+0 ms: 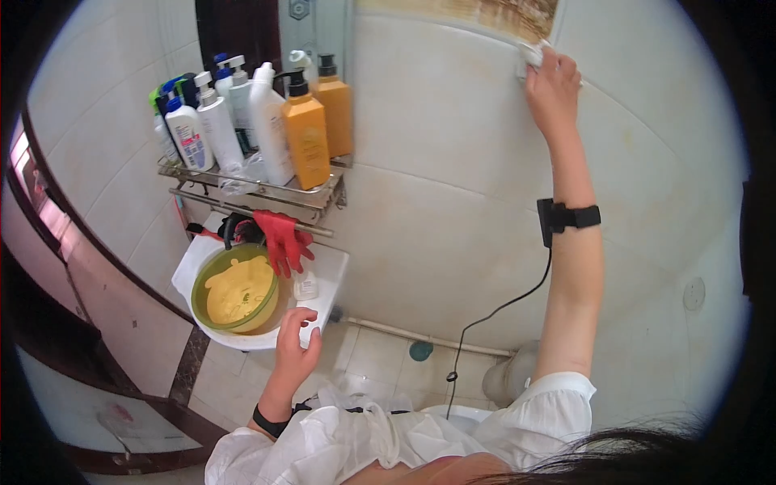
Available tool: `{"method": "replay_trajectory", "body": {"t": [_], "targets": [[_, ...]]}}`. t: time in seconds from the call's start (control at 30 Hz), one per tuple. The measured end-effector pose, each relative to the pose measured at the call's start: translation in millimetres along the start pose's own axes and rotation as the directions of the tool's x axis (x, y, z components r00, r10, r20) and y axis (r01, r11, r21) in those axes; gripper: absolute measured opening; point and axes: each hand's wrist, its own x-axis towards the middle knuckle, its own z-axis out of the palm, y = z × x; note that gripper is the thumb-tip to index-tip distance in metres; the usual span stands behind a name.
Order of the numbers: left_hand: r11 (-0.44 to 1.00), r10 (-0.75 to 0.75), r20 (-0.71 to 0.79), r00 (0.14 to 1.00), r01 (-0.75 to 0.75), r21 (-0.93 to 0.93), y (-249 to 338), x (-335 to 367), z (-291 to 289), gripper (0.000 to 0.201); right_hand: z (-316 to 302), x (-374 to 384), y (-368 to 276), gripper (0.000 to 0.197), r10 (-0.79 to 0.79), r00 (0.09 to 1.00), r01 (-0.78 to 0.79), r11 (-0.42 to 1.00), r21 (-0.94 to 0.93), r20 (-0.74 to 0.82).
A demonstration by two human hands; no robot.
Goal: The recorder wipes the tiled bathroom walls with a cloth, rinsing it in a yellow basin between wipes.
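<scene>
My right hand (554, 85) is raised high against the tiled wall, closed on a white cloth (531, 55). Most of the cloth is hidden under the palm and fingers; it presses on the tile just below a brown patterned strip (509, 14). Low at the left, my left hand (297, 343) hovers near the front edge of the white sink (330, 271). Its fingers are loosely bent, the thumb stands apart, and nothing shows in it. Beside it in the sink rests a green basin (198, 295) with a yellow bear-shaped bottom.
A metal wall rack (279, 194) carries several pump bottles, among them an orange bottle (307, 137). Red rubber gloves (281, 238) hang from its bar. A small white bottle (305, 284) is on the sink. A thin black cable (489, 313) trails from my right forearm's strap (570, 217).
</scene>
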Motion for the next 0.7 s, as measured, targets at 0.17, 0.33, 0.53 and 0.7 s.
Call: {"method": "replay_trajectory", "body": {"t": [0.17,0.33,0.53,0.7], "targets": [[1.0,0.008,0.099,0.995,-0.01,0.027,5,5,17,0.026,-4,4,13,0.037,-0.064,0.998,0.064,0.998,0.015,-0.001],[1.0,0.006,0.212,0.977,-0.01,0.019,5,6,32,0.026,-27,-1,-5,0.038,0.09,0.985,-0.114,0.98,0.165,0.147],[0.999,0.045,0.305,0.951,-0.042,-0.018,5,11,54,0.026,6,-33,11,0.033,-0.07,0.983,0.073,0.997,0.009,-0.167],[0.998,0.044,0.379,0.924,-0.025,-0.053,10,16,66,0.025,6,-62,10,0.029,-0.137,0.989,0.135,0.99,0.039,0.048]]}}
